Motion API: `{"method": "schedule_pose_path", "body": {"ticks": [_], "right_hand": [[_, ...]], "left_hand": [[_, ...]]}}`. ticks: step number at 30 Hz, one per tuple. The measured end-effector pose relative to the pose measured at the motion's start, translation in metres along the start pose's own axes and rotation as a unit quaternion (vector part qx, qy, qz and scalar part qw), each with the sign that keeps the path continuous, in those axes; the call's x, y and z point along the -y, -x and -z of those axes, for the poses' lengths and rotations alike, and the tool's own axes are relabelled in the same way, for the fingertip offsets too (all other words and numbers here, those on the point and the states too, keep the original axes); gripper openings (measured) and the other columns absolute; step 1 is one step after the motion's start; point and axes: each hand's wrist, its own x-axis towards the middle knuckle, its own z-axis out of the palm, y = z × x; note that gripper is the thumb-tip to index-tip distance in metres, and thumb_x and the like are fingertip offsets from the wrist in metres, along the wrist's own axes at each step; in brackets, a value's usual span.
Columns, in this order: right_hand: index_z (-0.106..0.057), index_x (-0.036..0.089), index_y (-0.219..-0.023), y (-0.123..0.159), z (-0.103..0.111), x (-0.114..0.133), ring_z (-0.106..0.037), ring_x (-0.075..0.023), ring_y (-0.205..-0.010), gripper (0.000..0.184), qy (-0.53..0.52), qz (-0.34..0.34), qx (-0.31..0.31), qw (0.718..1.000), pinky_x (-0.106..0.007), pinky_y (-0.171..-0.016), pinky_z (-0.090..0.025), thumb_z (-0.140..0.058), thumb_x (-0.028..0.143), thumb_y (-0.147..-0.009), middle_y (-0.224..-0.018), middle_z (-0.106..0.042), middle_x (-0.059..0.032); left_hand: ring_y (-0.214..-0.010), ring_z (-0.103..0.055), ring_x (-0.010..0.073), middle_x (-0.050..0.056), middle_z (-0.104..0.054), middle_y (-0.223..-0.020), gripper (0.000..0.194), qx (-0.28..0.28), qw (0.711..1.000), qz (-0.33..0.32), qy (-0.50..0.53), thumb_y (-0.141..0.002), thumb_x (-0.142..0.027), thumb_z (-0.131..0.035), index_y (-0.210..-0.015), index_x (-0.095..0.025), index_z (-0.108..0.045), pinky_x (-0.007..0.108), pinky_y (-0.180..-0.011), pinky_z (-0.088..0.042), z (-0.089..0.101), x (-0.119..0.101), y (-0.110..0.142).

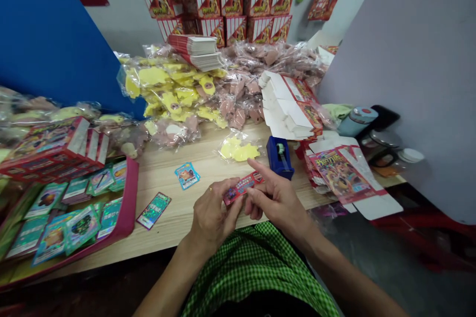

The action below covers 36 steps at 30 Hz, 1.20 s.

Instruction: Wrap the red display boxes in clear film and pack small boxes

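Note:
A small red printed box (243, 187), seen on a narrow side with light lettering, is held between both hands above the table's front edge. My left hand (212, 210) is closed around its left end, thumb below and fingers over the top. My right hand (277, 194) grips the right end with the thumb, while its index finger points out past the box. Just beyond lies a clear bag with yellow cut-out shapes (239, 148). A blue tape dispenser (279, 157) stands beyond my right hand. Blue-edged cards (186, 176) and a green card (154, 210) lie left of my hands.
A pink-rimmed tray (130, 198) of cards sits at left, with red boxes (55, 143) above it. Bagged yellow pieces (159, 79) and pink pieces (238, 99) pile up at the back. Flattened cartons (286, 104) and a blue tumbler (359, 119) are at right.

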Motion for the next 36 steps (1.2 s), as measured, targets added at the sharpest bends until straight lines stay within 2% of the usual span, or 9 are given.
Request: {"method": "schedule_pose_path", "body": {"ticks": [5,11,15,19,22,27,30,33,36], "right_hand": [[-0.025,0.008,-0.162,0.001,-0.002,-0.007,-0.059,-0.0152,-0.045,0.088,0.016,-0.037,-0.034,0.999,-0.025,-0.044,-0.049,-0.062,0.035,-0.087,-0.059,-0.066,0.0028],[-0.01,0.009,-0.162,0.002,-0.008,-0.018,-0.06,-0.0155,-0.053,0.098,-0.062,-0.011,-0.061,0.996,-0.025,-0.054,-0.05,-0.064,0.031,-0.083,-0.06,-0.063,0.0056],[-0.019,0.008,-0.155,0.003,-0.008,-0.036,-0.055,-0.0158,-0.052,0.092,-0.091,-0.039,-0.072,0.993,-0.026,-0.053,-0.046,-0.065,0.034,-0.079,-0.06,-0.062,0.0059],[-0.031,0.009,-0.15,0.018,0.007,-0.034,-0.051,-0.0154,-0.051,0.073,0.045,-0.001,-0.097,0.994,-0.026,-0.051,-0.04,-0.059,0.037,-0.088,-0.06,-0.061,0.0046],[-0.034,0.012,-0.152,0.031,0.017,-0.017,-0.05,-0.0149,-0.052,0.063,0.144,0.041,-0.098,0.984,-0.026,-0.05,-0.037,-0.053,0.031,-0.095,-0.061,-0.06,0.0047],[-0.034,0.012,-0.151,0.029,0.004,0.002,-0.051,-0.0128,-0.054,0.056,0.105,0.082,-0.05,0.99,-0.025,-0.052,-0.04,-0.047,0.026,-0.099,-0.064,-0.059,0.0057],[-0.035,0.011,-0.15,0.018,-0.007,-0.001,-0.053,-0.0127,-0.054,0.056,0.064,0.085,-0.038,0.994,-0.025,-0.053,-0.042,-0.048,0.026,-0.097,-0.063,-0.058,0.0064],[-0.036,0.01,-0.15,0.01,-0.01,-0.008,-0.055,-0.0133,-0.053,0.057,0.082,0.07,-0.059,0.992,-0.025,-0.051,-0.042,-0.049,0.027,-0.096,-0.063,-0.059,0.0057],[-0.037,0.01,-0.149,0.007,-0.01,-0.011,-0.055,-0.0142,-0.051,0.058,0.12,0.048,-0.087,0.988,-0.026,-0.048,-0.041,-0.05,0.028,-0.095,-0.062,-0.061,0.0046]], "left_hand": [[-0.095,-0.071,0.0193,0.011,-0.073,-0.107,0.027,0.051,0.998,-0.04,0.019,-0.096,-0.01,-0.062,-0.122,-0.017,-0.063,0.032,-0.08,-0.062,0.003,0.001,-0.005],[-0.094,-0.068,0.0177,0.009,-0.07,-0.103,0.026,0.11,0.987,0.024,0.111,-0.095,-0.01,-0.061,-0.119,-0.016,-0.066,0.031,-0.08,-0.06,0.01,0.002,-0.018],[-0.086,-0.067,0.0163,0.007,-0.07,-0.099,0.019,0.161,0.973,0.088,0.142,-0.092,-0.012,-0.063,-0.11,-0.017,-0.068,0.03,-0.076,-0.058,0.017,0.005,-0.035],[-0.096,-0.069,0.0191,0.008,-0.07,-0.107,0.022,0.182,0.974,0.066,0.122,-0.092,-0.017,-0.068,-0.114,-0.018,-0.066,0.034,-0.082,-0.059,0.019,0.008,-0.036],[-0.1,-0.069,0.0215,0.01,-0.07,-0.111,0.03,0.144,0.988,0.023,0.055,-0.091,-0.021,-0.072,-0.119,-0.018,-0.063,0.036,-0.082,-0.062,0.014,0.005,-0.022],[-0.098,-0.073,0.0191,0.013,-0.075,-0.11,0.022,0.03,0.999,-0.029,-0.016,-0.093,-0.007,-0.066,-0.114,-0.014,-0.066,0.032,-0.085,-0.063,-0.002,0.0,-0.001],[-0.097,-0.075,0.0189,0.013,-0.076,-0.108,0.018,0.019,0.999,-0.042,-0.014,-0.093,-0.007,-0.066,-0.11,-0.014,-0.067,0.031,-0.084,-0.063,-0.005,0.0,0.0],[-0.097,-0.075,0.0195,0.013,-0.077,-0.107,0.017,0.013,0.999,-0.043,-0.017,-0.094,-0.008,-0.066,-0.11,-0.014,-0.067,0.031,-0.084,-0.063,-0.006,0.0,-0.001],[-0.096,-0.075,0.0188,0.013,-0.077,-0.106,0.029,0.0,1.0,-0.029,-0.004,-0.092,-0.009,-0.069,-0.12,-0.013,-0.061,0.029,-0.082,-0.063,-0.006,0.001,0.0]]}}
